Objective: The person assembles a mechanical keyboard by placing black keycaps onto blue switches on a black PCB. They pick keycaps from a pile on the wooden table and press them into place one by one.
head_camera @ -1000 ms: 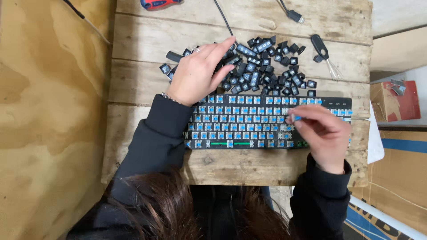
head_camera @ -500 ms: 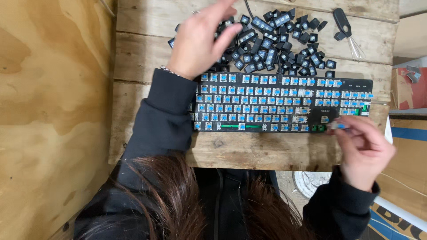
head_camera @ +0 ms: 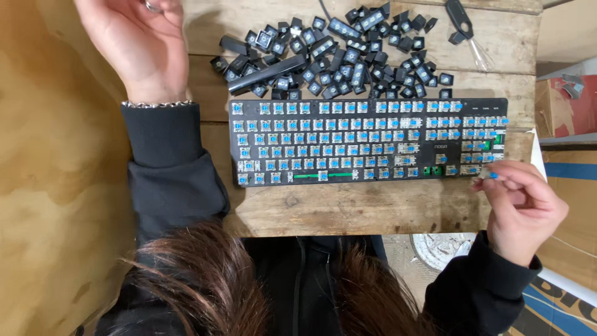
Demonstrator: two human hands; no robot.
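Observation:
A black keyboard (head_camera: 367,140) lies on the wooden plank table (head_camera: 348,208), its keycaps off and rows of blue switches bare. Just beyond it is a pile of several loose black keycaps (head_camera: 339,53). My right hand (head_camera: 519,208) hovers off the keyboard's near right corner, thumb and fingers pinched on a small blue switch (head_camera: 493,176). My left hand (head_camera: 134,43) is raised at the table's far left, left of the keycap pile and touching nothing I can see. Its fingertips are cut off by the top of the view.
A black keycap puller (head_camera: 461,15) and a wire tool (head_camera: 480,57) lie at the far right of the table. Plywood (head_camera: 56,186) is on the left, cardboard boxes (head_camera: 569,106) on the right, and a white round object (head_camera: 441,249) sits below the table edge.
My left hand has lifted off the keycap pile and moved left. My right hand has drawn back from the keyboard's right end toward me, holding the blue switch. The view has shifted.

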